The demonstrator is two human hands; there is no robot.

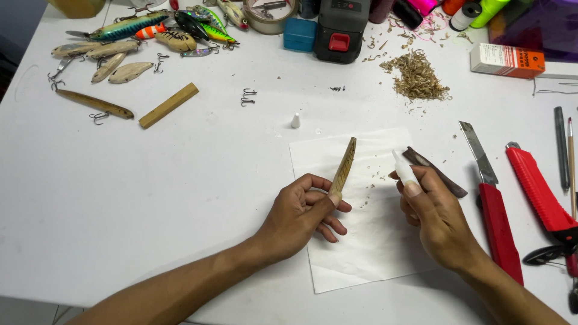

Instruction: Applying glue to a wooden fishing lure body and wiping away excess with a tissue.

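White bench (pixel 120 198), cluttered along the far edge and right side. A sheet of white paper (pixel 361 241) lies in front of the person, flecked with wood chips. Far left: a cluster of painted fishing lures (pixel 174 27) and unpainted wooden lure blanks (pixel 114 60), loose treble hooks (pixel 248 96), a wooden stick (pixel 169 105). Far centre: a dark power-tool battery (pixel 341 27); a pile of wood shavings (pixel 416 77) to its right. Right side: two red utility knives (pixel 497 210) (pixel 539 192).

Left hand (pixel 301 213): grip closed on a carved wooden lure blank (pixel 344 168), pinched at its lower end, held upright over the paper with the narrow edge facing the camera. Blank is slim, tapered to a point at top, pale brown with darker grain streaks; unpainted.

Right hand (pixel 436 219): grip closed on a small white glue tube (pixel 402 168), nozzle up, just beside the blank but not touching. Its small white cap (pixel 295 120) stands apart on the bench. A dark flat strip (pixel 435 171) lies behind the right fingers.

Judgement: step in hand is gluing the blank. Next move calls for bringing the nozzle to the blank's edge and a light, controlled squeeze.
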